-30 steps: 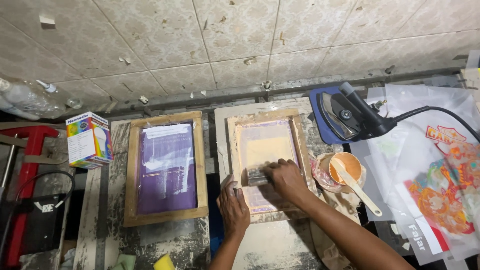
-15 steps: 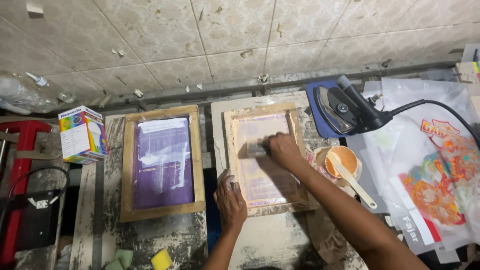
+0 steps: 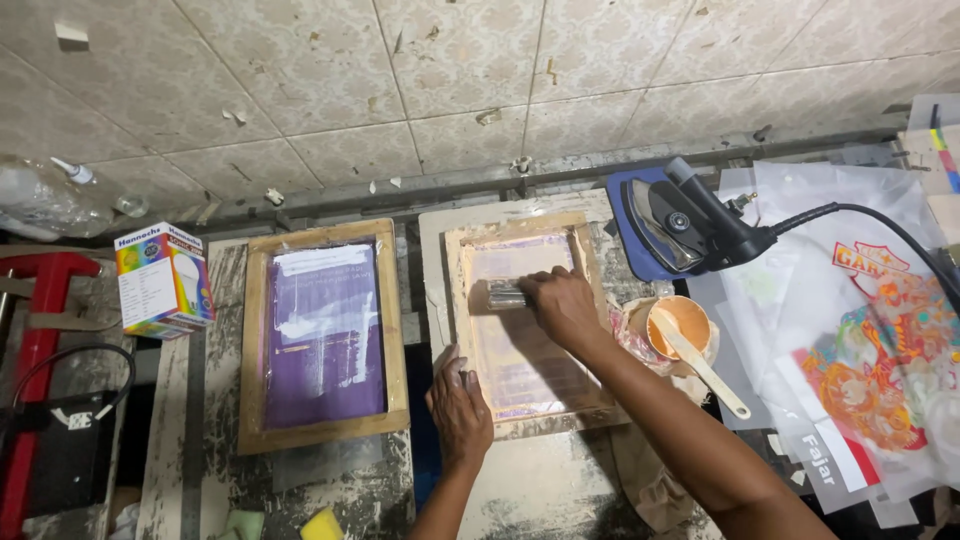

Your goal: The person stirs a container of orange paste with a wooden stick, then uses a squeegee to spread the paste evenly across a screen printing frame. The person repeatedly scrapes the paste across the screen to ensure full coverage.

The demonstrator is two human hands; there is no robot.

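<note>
Here, at the far left of the bench, a colourful small box [image 3: 163,281] stands beside a wooden frame with a purple screen [image 3: 322,335], which lies apart from the work. Next to it, the left hand [image 3: 461,410] rests flat, fingers spread and released, on the lower left corner of a second wooden frame [image 3: 528,322], pinning it to the board beneath. Inside that frame the right hand [image 3: 562,305] is clenched around a squeegee [image 3: 507,296], whose blade lies across the pale mesh in its upper half. The step in hand looks like a pass of ink across the screen; the next move probably calls for even downward pressure on the blade while the left hand keeps the frame from sliding. Further right sit an orange cup of ink with a white spatula [image 3: 700,362], a dark clothes iron [image 3: 690,222] and printed transfer sheets [image 3: 880,360].
</note>
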